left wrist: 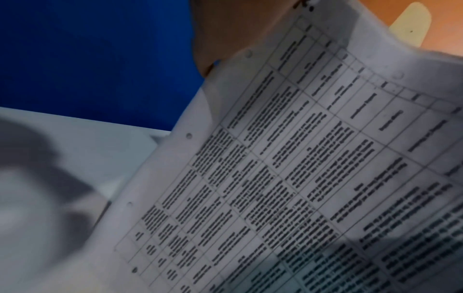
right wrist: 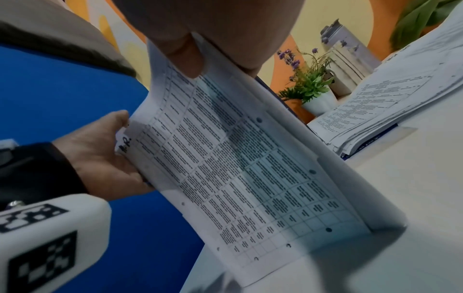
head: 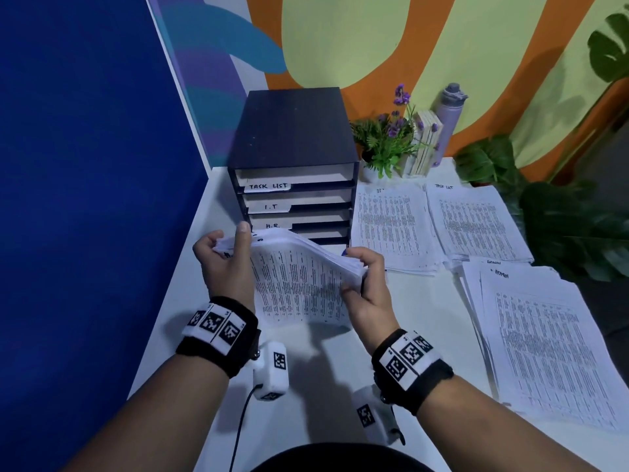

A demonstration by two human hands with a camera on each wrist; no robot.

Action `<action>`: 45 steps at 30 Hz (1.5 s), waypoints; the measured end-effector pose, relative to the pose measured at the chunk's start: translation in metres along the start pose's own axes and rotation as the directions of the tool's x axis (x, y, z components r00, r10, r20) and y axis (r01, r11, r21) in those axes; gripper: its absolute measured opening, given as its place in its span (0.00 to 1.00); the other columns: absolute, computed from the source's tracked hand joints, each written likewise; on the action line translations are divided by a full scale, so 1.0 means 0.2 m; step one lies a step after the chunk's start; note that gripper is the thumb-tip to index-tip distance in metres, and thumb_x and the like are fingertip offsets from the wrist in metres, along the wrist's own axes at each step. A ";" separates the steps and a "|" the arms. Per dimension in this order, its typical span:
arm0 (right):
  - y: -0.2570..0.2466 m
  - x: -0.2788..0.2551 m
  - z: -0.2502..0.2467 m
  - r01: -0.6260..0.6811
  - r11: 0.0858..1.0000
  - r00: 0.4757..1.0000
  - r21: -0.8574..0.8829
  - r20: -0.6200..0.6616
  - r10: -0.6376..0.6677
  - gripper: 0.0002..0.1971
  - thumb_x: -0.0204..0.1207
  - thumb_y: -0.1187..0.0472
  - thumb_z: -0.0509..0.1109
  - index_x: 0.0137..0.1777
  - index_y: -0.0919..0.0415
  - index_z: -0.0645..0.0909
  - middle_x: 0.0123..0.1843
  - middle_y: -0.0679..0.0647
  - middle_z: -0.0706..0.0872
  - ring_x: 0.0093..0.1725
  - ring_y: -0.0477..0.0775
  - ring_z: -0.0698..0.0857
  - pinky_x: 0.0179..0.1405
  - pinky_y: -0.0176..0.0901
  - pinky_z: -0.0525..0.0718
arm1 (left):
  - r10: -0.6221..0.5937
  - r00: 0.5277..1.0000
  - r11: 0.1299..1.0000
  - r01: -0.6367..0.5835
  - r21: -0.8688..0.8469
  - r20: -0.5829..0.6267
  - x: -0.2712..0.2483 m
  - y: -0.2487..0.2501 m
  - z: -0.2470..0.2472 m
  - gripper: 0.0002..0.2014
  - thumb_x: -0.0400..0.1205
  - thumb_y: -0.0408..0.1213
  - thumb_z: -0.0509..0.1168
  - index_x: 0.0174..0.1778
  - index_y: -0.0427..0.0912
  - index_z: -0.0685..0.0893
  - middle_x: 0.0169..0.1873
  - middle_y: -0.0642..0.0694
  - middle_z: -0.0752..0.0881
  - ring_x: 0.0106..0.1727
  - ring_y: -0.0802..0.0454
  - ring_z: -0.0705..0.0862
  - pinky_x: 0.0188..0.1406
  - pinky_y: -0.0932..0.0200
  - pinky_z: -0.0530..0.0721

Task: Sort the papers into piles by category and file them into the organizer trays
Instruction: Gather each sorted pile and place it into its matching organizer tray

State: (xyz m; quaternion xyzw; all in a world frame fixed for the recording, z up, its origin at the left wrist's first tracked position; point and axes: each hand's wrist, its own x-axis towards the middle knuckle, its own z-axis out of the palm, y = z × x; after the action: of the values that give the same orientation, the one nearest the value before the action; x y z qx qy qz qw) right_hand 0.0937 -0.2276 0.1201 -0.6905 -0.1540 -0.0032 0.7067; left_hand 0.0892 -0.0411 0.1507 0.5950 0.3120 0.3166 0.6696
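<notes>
Both hands hold one bent stack of printed sheets (head: pixel 296 281) upright in front of the black organizer (head: pixel 292 155), bottom edge on the white desk (head: pixel 418 318). My left hand (head: pixel 226 257) grips its left top corner, thumb over the front. My right hand (head: pixel 364 277) pinches the right top corner. The right wrist view shows the same stack (right wrist: pixel 238 168) marked "H.R." by the left hand (right wrist: pixel 105 158). In the left wrist view the stack (left wrist: pixel 288 178) fills the frame. The organizer's trays are labelled TASK LIST (head: pixel 269 186), I.T (head: pixel 271 207) and H.R. (head: pixel 272 225).
Three sorted piles lie on the desk to the right: I.T (head: pixel 391 226), TASK LIST (head: pixel 476 223) and ADMIN (head: pixel 544 335). A potted purple flower (head: pixel 388 144), books (head: pixel 425 144) and a lilac bottle (head: pixel 449 114) stand behind. A blue partition (head: pixel 85 199) borders the left.
</notes>
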 end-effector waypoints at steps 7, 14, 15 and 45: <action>0.03 0.04 -0.01 -0.107 0.993 0.994 0.047 0.021 0.107 0.30 0.74 0.78 0.66 0.67 0.48 0.63 0.63 0.51 0.74 0.54 0.34 0.82 0.55 0.32 0.81 | 0.149 0.989 0.987 -0.149 0.059 0.017 0.04 -0.03 -0.01 0.07 0.87 0.45 0.56 0.55 0.48 0.75 0.43 0.58 0.78 0.43 0.65 0.77 0.46 0.64 0.74; 0.09 0.11 -0.04 -0.241 0.959 0.969 0.146 -0.013 0.246 0.24 0.77 0.78 0.64 0.61 0.48 0.68 0.53 0.55 0.83 0.48 0.44 0.85 0.45 0.38 0.85 | -0.060 0.919 0.947 -0.070 0.314 0.389 0.11 -0.22 -0.18 0.32 0.70 0.43 0.77 0.67 0.45 0.72 0.61 0.50 0.81 0.66 0.52 0.79 0.64 0.59 0.76; 0.09 0.12 -0.05 -0.244 0.960 0.969 0.138 -0.013 0.248 0.24 0.76 0.76 0.66 0.61 0.47 0.68 0.54 0.55 0.83 0.49 0.44 0.85 0.46 0.39 0.85 | -0.114 0.913 0.912 -0.060 0.407 0.390 0.09 -0.24 -0.19 0.30 0.73 0.42 0.77 0.69 0.43 0.74 0.63 0.50 0.81 0.69 0.47 0.78 0.65 0.60 0.72; 0.50 0.66 -0.09 -0.694 0.670 0.714 -0.262 -0.132 0.688 0.11 0.75 0.74 0.62 0.55 0.70 0.79 0.47 0.71 0.86 0.34 0.58 0.80 0.27 0.40 0.79 | -0.558 0.666 0.788 0.239 0.567 0.495 0.25 -0.62 -0.23 0.31 0.69 0.49 0.73 0.69 0.54 0.77 0.60 0.53 0.88 0.61 0.49 0.87 0.66 0.38 0.81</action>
State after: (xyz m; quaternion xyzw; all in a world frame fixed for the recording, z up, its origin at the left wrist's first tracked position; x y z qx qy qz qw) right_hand 0.2448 -0.2126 0.0512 -0.7938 0.1286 0.2340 0.5464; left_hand 0.0892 0.0152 0.0198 0.7191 0.2559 -0.1477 0.6290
